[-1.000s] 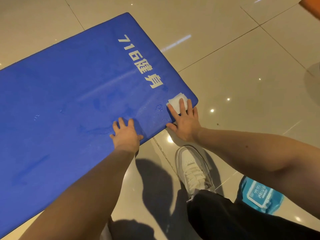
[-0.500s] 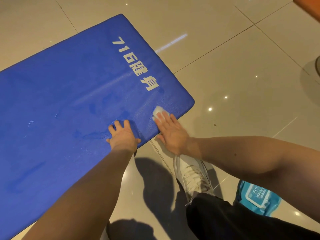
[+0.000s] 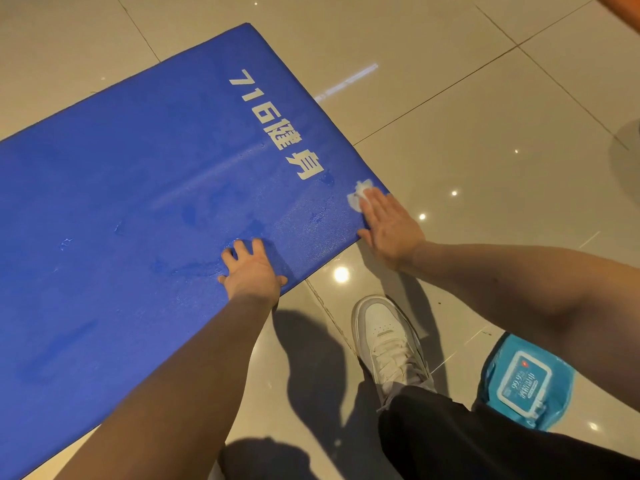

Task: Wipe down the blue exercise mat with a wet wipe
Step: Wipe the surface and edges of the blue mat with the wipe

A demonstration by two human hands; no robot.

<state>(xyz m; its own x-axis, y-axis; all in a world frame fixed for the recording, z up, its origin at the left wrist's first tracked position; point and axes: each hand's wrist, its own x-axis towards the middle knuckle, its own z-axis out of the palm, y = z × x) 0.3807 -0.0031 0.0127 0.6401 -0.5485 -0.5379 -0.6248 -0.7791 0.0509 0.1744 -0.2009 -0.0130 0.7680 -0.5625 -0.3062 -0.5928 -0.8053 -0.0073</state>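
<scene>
While the left hand [image 3: 251, 268] lies palm down on the blue exercise mat [image 3: 138, 202] near its front edge, the right hand [image 3: 391, 230] presses the wet wipe [image 3: 358, 195] onto the mat's near right corner. Right grip: fingers straight and close together, laid flat over the wipe, not curled round it. The wipe shows as a crumpled white bit just past the fingertips. Left grip: fingers spread apart and straight, holding nothing.

The mat lies on the tiled floor [image 3: 485, 168], angled across the view, w/ white lettering [image 3: 273, 123] (716 plus two characters) along its right end. Darker wet patches and streaks show on the mat betw. the lettering and the left hand.

On the floor below the right arm are a white sneaker [image 3: 388, 341] near the mat's edge, a black trouser leg [image 3: 467, 441], and a blue pack of wipes [image 3: 526, 379] right of the shoe, partly hidden by the right forearm.
</scene>
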